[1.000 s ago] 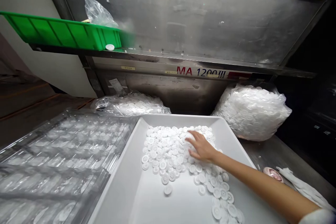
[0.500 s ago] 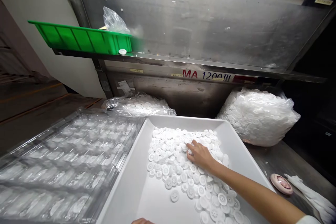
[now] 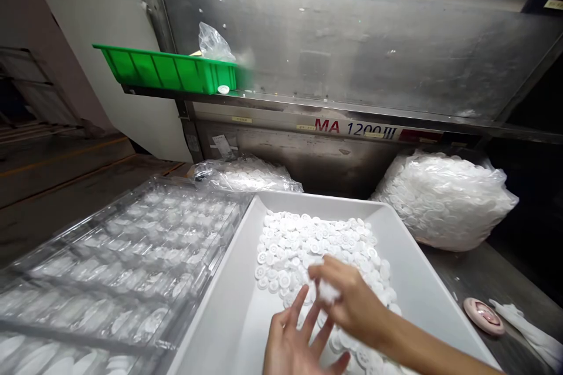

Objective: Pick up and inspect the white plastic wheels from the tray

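Note:
Many small white round plastic discs (image 3: 303,237), some with a spoked pattern, lie heaped in a large white tray (image 3: 233,281). Above the heap my right hand (image 3: 352,299) curls its fingers round some white discs (image 3: 328,292), blurred by motion. Palm up, my left hand (image 3: 299,334) has its fingers spread just below and left of my right hand, and I see nothing in it. Left of the tray, a clear plastic tray (image 3: 132,246) holds rows of white discs standing on edge.
A bulging clear bag of discs (image 3: 448,199) sits behind right, another bag (image 3: 250,176) behind the tray. A green bin (image 3: 162,73) rests on the machine ledge. At right lie a pink oval object (image 3: 482,316) and a white glove (image 3: 528,328).
My right hand has come up from the heap and nearer to me with white discs. My left hand has risen from the bottom edge beside it, opening. The view has shifted slightly left.

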Motion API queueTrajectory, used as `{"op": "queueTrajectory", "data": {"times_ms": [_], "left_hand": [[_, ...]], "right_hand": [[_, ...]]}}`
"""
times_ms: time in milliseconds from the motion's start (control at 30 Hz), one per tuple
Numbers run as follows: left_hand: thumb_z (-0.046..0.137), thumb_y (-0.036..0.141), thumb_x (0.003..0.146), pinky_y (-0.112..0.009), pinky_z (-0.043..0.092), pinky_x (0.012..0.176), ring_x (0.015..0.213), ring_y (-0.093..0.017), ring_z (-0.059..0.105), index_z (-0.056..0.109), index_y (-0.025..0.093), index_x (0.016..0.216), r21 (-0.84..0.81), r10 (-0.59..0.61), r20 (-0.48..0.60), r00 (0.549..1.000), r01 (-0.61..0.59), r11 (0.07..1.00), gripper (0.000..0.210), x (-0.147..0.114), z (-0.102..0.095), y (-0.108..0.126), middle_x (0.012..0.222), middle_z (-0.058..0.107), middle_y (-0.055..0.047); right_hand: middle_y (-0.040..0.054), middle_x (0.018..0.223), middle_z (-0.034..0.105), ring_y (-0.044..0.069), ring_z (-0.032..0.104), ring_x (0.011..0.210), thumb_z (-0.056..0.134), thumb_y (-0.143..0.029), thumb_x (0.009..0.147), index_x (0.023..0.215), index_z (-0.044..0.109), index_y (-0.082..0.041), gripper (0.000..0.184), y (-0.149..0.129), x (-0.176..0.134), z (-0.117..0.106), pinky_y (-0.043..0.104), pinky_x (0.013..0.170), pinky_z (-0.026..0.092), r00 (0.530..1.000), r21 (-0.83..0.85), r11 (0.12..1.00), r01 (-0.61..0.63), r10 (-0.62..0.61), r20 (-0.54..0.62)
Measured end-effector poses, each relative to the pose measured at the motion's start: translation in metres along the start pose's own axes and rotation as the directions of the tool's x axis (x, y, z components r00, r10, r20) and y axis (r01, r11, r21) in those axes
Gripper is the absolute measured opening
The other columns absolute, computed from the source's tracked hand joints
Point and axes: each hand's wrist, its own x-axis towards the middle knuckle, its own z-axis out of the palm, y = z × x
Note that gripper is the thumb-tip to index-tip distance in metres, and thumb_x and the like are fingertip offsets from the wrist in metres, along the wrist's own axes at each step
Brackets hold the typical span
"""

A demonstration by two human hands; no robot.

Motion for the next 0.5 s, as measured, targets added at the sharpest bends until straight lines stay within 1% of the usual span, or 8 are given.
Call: {"op": "queueTrajectory", "data": {"times_ms": [33,100,133,200,267,333,433,500], "left_hand": [[0.050,0.037,0.080,-0.054,0.044,0.089,0.116,-0.032,0.053,0.056,0.028,0.118,-0.035,-0.016,0.026,1.000,0.017,0.999,0.039,0.002,0.006,-0.004,0.126,0.058,-0.011],[0.045,0.043,0.081,-0.046,0.042,0.095,0.119,-0.029,0.051,0.051,0.030,0.124,-0.103,-0.013,0.064,0.998,0.020,0.994,0.045,0.003,0.012,-0.008,0.126,0.059,-0.008],[0.045,0.042,0.081,-0.043,0.041,0.096,0.119,-0.027,0.051,0.051,0.031,0.124,-0.131,0.001,0.070,0.998,0.008,0.991,0.045,0.004,0.013,-0.008,0.126,0.060,-0.006],[0.048,0.037,0.080,-0.039,0.039,0.098,0.119,-0.026,0.051,0.051,0.033,0.123,-0.164,0.029,0.058,0.998,-0.020,0.986,0.043,0.004,0.011,-0.005,0.127,0.060,-0.003],[0.049,0.031,0.081,-0.035,0.039,0.098,0.118,-0.024,0.052,0.052,0.034,0.123,-0.180,0.037,0.039,0.999,-0.029,0.983,0.042,0.006,0.007,-0.001,0.127,0.060,-0.001],[0.047,0.030,0.083,-0.033,0.041,0.096,0.116,-0.022,0.054,0.048,0.032,0.127,-0.200,0.020,0.033,0.999,-0.013,0.980,0.044,0.008,0.003,0.001,0.126,0.060,-0.001],[0.045,0.033,0.083,-0.033,0.045,0.090,0.107,-0.022,0.060,0.041,0.026,0.132,-0.225,-0.028,0.040,0.999,0.036,0.974,0.049,0.012,0.001,0.002,0.121,0.063,-0.005],[0.047,0.031,0.083,-0.034,0.047,0.086,0.100,-0.023,0.063,0.044,0.020,0.130,-0.226,-0.064,0.040,0.997,0.072,0.971,0.049,0.013,0.001,0.000,0.113,0.067,-0.008]], "right_hand": [[-0.0001,0.081,0.055,0.011,0.052,0.061,0.054,-0.025,0.086,0.101,0.056,-0.018,0.017,-0.015,-0.005,0.004,0.021,0.047,0.042,0.997,-0.014,0.997,0.070,-0.070,0.022],[0.0017,0.074,0.052,0.014,0.047,0.055,0.053,-0.017,0.072,0.096,0.059,-0.020,0.026,-0.033,-0.013,0.013,0.023,0.042,0.032,0.988,-0.078,0.985,0.155,-0.153,0.032],[0.0028,0.072,0.052,0.015,0.046,0.054,0.052,-0.016,0.066,0.094,0.060,-0.020,0.030,-0.037,-0.015,0.018,0.025,0.042,0.029,0.985,-0.108,0.979,0.172,-0.170,0.028],[0.0045,0.070,0.052,0.018,0.046,0.056,0.050,-0.016,0.060,0.088,0.059,-0.019,0.030,-0.037,-0.016,0.026,0.027,0.044,0.031,0.983,-0.142,0.973,0.183,-0.183,0.012],[0.0055,0.072,0.053,0.020,0.047,0.060,0.049,-0.017,0.062,0.089,0.058,-0.018,0.029,-0.033,-0.015,0.031,0.030,0.049,0.036,0.978,-0.145,0.967,0.208,-0.210,-0.001],[0.0067,0.076,0.055,0.021,0.048,0.064,0.048,-0.016,0.067,0.095,0.056,-0.017,0.029,-0.028,-0.014,0.033,0.032,0.053,0.038,0.970,-0.138,0.961,0.238,-0.243,-0.020],[0.0105,0.091,0.057,0.023,0.051,0.074,0.049,-0.017,0.075,0.104,0.052,-0.017,0.029,-0.024,-0.015,0.031,0.033,0.058,0.039,0.966,-0.119,0.964,0.240,-0.249,-0.068],[0.0128,0.101,0.056,0.025,0.053,0.085,0.054,-0.023,0.076,0.109,0.050,-0.015,0.034,-0.022,-0.018,0.029,0.037,0.066,0.041,0.963,-0.096,0.966,0.241,-0.250,-0.098]]}}
